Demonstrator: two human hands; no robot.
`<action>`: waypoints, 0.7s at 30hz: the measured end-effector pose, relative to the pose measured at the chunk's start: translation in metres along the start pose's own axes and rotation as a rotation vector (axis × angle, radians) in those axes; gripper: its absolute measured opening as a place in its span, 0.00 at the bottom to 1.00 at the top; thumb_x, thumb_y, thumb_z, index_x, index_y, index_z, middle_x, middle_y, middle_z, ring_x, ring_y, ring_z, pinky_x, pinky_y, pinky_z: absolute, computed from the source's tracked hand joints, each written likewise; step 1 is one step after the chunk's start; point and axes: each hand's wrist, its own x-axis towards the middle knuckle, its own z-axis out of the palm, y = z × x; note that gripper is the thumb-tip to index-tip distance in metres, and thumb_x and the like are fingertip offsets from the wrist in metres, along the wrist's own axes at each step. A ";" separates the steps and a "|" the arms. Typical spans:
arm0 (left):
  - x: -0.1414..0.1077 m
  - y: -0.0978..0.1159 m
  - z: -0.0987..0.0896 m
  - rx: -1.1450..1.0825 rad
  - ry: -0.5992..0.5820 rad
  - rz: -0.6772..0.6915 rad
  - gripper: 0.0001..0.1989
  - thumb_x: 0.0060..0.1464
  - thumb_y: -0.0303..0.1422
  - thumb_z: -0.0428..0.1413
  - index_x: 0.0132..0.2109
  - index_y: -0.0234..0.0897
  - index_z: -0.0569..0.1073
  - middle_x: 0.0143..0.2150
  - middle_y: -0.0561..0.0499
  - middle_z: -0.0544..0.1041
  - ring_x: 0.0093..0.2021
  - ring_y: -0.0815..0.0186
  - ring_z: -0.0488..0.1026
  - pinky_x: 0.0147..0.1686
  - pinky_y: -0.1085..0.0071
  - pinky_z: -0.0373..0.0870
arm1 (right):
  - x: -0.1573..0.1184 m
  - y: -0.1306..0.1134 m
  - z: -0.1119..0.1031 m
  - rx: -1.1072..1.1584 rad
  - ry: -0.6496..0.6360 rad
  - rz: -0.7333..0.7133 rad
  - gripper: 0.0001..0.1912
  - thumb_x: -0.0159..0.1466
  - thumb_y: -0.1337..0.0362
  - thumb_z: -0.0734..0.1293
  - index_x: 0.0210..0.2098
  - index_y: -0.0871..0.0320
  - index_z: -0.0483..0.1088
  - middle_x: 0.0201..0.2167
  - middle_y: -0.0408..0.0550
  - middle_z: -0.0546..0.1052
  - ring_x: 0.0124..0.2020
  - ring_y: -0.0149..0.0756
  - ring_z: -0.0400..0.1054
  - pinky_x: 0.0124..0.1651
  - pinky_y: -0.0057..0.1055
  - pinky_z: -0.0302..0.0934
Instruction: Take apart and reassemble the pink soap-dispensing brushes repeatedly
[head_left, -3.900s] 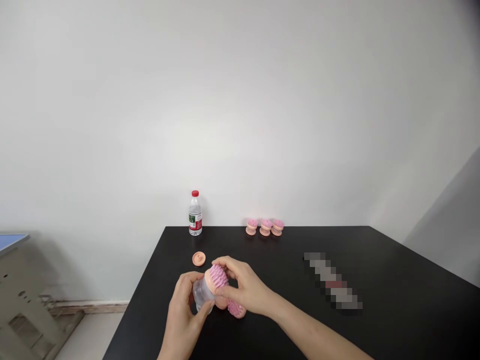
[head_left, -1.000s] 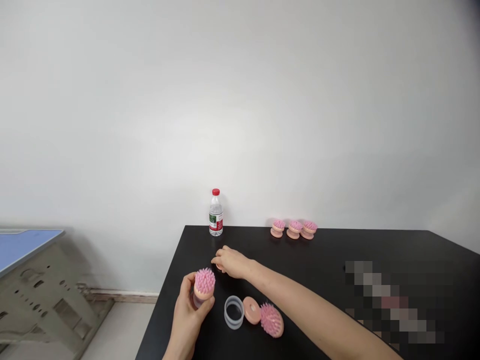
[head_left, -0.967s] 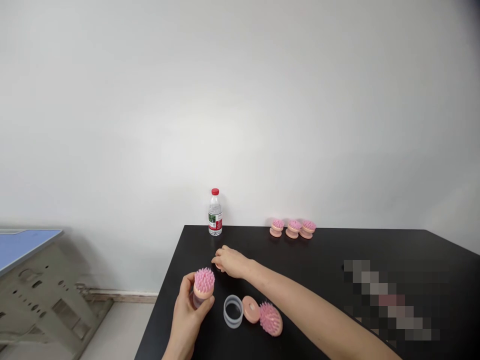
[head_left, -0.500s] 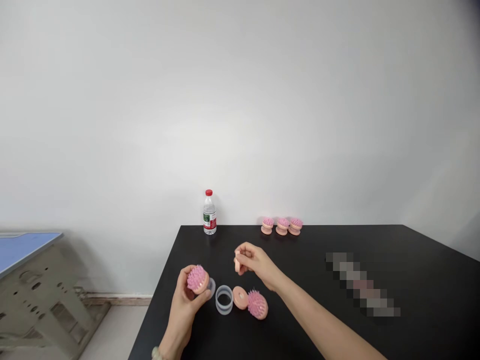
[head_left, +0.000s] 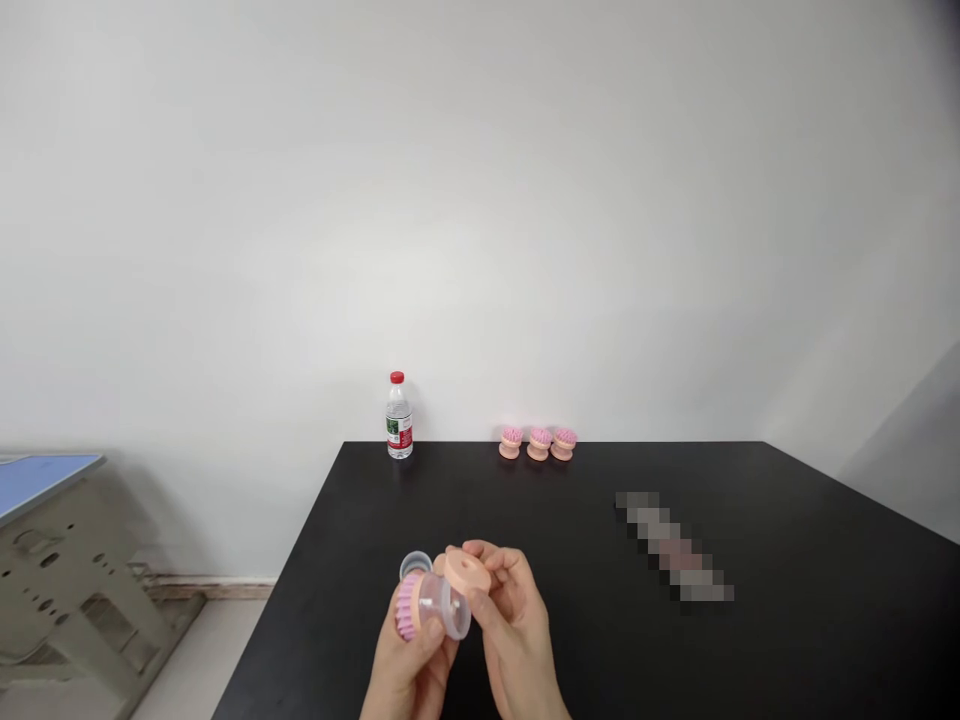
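My left hand (head_left: 412, 660) is wrapped round a brush head (head_left: 409, 605) with pink bristles facing left and a clear cup (head_left: 442, 605) on its other side. Close beside the cup's open end, my right hand (head_left: 510, 610) pinches a round peach cap (head_left: 466, 572) with a small hole in its middle. Behind the held brush, a clear ring (head_left: 415, 565) is on the black table (head_left: 585, 620). Whatever lies beneath my hands is hidden.
Three pink brushes with peach bases (head_left: 539, 444) stand in a row at the table's back edge. Left of them is a water bottle (head_left: 399, 425) with a red cap. A pixelated patch lies on the right. A blue-topped desk (head_left: 49, 475) is at far left.
My right hand has come down and left to the brush in my left hand. That brush has turned, bristles now leftward, its clear cup showing. The view has shifted slightly.
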 end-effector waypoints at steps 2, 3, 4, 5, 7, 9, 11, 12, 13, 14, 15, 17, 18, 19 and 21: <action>-0.003 -0.005 0.002 -0.027 0.040 -0.017 0.25 0.35 0.30 0.76 0.44 0.39 0.81 0.48 0.44 0.84 0.57 0.47 0.76 0.60 0.56 0.69 | -0.008 0.005 0.000 0.006 0.006 -0.061 0.16 0.58 0.57 0.78 0.38 0.53 0.68 0.47 0.48 0.75 0.52 0.46 0.74 0.53 0.41 0.69; -0.004 -0.006 0.003 -0.038 0.057 -0.024 0.24 0.34 0.29 0.76 0.43 0.39 0.81 0.49 0.44 0.84 0.58 0.47 0.76 0.60 0.56 0.69 | -0.012 0.007 0.001 0.003 0.013 -0.087 0.16 0.58 0.57 0.78 0.38 0.52 0.68 0.47 0.48 0.75 0.53 0.47 0.73 0.54 0.42 0.68; -0.006 -0.007 0.005 -0.045 0.068 -0.033 0.24 0.33 0.29 0.76 0.42 0.39 0.81 0.50 0.44 0.83 0.57 0.47 0.76 0.61 0.56 0.69 | -0.015 0.009 0.001 -0.001 0.023 -0.106 0.16 0.58 0.57 0.77 0.37 0.52 0.68 0.48 0.48 0.75 0.55 0.48 0.73 0.56 0.42 0.68; -0.007 -0.007 0.006 -0.049 0.071 -0.042 0.24 0.33 0.28 0.76 0.42 0.39 0.81 0.50 0.44 0.83 0.57 0.48 0.76 0.61 0.57 0.69 | -0.017 0.010 0.001 -0.006 0.032 -0.116 0.16 0.58 0.57 0.77 0.36 0.52 0.67 0.48 0.48 0.74 0.56 0.49 0.72 0.57 0.43 0.67; -0.010 -0.007 0.008 -0.049 0.058 -0.056 0.23 0.34 0.29 0.76 0.42 0.38 0.81 0.49 0.43 0.83 0.54 0.49 0.78 0.60 0.58 0.70 | -0.022 0.013 0.000 -0.020 0.036 -0.125 0.16 0.58 0.57 0.77 0.34 0.53 0.67 0.49 0.49 0.74 0.57 0.50 0.71 0.57 0.43 0.67; -0.012 -0.006 0.009 -0.040 0.038 -0.055 0.23 0.36 0.29 0.75 0.43 0.37 0.80 0.48 0.42 0.83 0.51 0.51 0.79 0.57 0.59 0.72 | -0.024 0.015 -0.003 -0.045 0.018 -0.130 0.16 0.58 0.56 0.77 0.34 0.53 0.67 0.50 0.51 0.74 0.59 0.53 0.69 0.58 0.45 0.66; -0.013 -0.006 0.007 -0.023 0.025 -0.030 0.25 0.36 0.30 0.75 0.44 0.38 0.78 0.46 0.42 0.83 0.49 0.52 0.80 0.52 0.62 0.74 | -0.024 0.016 -0.010 -0.099 -0.015 -0.139 0.15 0.59 0.56 0.76 0.34 0.54 0.68 0.52 0.54 0.74 0.62 0.55 0.67 0.59 0.47 0.65; -0.014 -0.006 0.006 -0.007 0.021 -0.011 0.26 0.36 0.30 0.75 0.44 0.38 0.78 0.44 0.43 0.83 0.47 0.54 0.81 0.50 0.63 0.75 | -0.024 0.015 -0.014 -0.135 -0.040 -0.148 0.14 0.60 0.56 0.76 0.34 0.54 0.68 0.53 0.55 0.74 0.63 0.55 0.65 0.60 0.47 0.64; -0.014 -0.005 0.004 0.016 0.016 0.011 0.27 0.35 0.30 0.75 0.44 0.39 0.77 0.42 0.45 0.83 0.44 0.56 0.81 0.47 0.65 0.76 | -0.023 0.013 -0.018 -0.171 -0.077 -0.159 0.13 0.60 0.56 0.75 0.33 0.53 0.68 0.53 0.55 0.75 0.64 0.55 0.65 0.61 0.47 0.63; -0.014 -0.004 0.003 0.046 0.012 0.034 0.28 0.34 0.30 0.76 0.44 0.39 0.76 0.40 0.46 0.83 0.42 0.57 0.81 0.44 0.67 0.76 | -0.022 0.011 -0.022 -0.205 -0.120 -0.172 0.12 0.60 0.57 0.75 0.34 0.53 0.69 0.52 0.55 0.75 0.63 0.54 0.65 0.62 0.47 0.63; -0.015 -0.003 0.002 0.080 0.007 0.056 0.29 0.33 0.30 0.76 0.44 0.39 0.75 0.38 0.48 0.82 0.39 0.59 0.81 0.41 0.69 0.76 | -0.020 0.006 -0.026 -0.237 -0.166 -0.180 0.12 0.59 0.58 0.76 0.36 0.52 0.70 0.52 0.54 0.75 0.62 0.53 0.66 0.62 0.46 0.62; -0.016 0.000 0.000 0.154 -0.009 0.086 0.30 0.32 0.30 0.76 0.44 0.39 0.74 0.36 0.49 0.81 0.34 0.62 0.79 0.36 0.71 0.74 | -0.017 -0.005 -0.030 -0.309 -0.252 -0.179 0.15 0.57 0.60 0.77 0.42 0.50 0.73 0.50 0.52 0.76 0.59 0.51 0.69 0.62 0.44 0.63; -0.017 0.001 0.000 0.186 -0.019 0.089 0.31 0.31 0.31 0.76 0.44 0.39 0.74 0.34 0.50 0.80 0.32 0.63 0.78 0.34 0.71 0.72 | -0.016 -0.012 -0.032 -0.355 -0.283 -0.173 0.19 0.56 0.61 0.78 0.46 0.49 0.73 0.50 0.51 0.76 0.58 0.50 0.70 0.62 0.43 0.63; -0.019 0.002 0.000 0.211 -0.030 0.086 0.31 0.31 0.32 0.77 0.44 0.39 0.74 0.33 0.51 0.80 0.30 0.65 0.77 0.32 0.72 0.71 | -0.015 -0.019 -0.032 -0.411 -0.306 -0.168 0.23 0.55 0.63 0.78 0.49 0.48 0.74 0.50 0.51 0.75 0.57 0.49 0.70 0.62 0.42 0.62; -0.020 0.004 0.001 0.247 -0.052 0.062 0.31 0.31 0.35 0.77 0.43 0.39 0.73 0.31 0.52 0.79 0.28 0.68 0.74 0.30 0.74 0.68 | -0.013 -0.031 -0.032 -0.537 -0.352 -0.192 0.29 0.53 0.68 0.79 0.53 0.46 0.74 0.51 0.50 0.75 0.56 0.48 0.71 0.62 0.40 0.63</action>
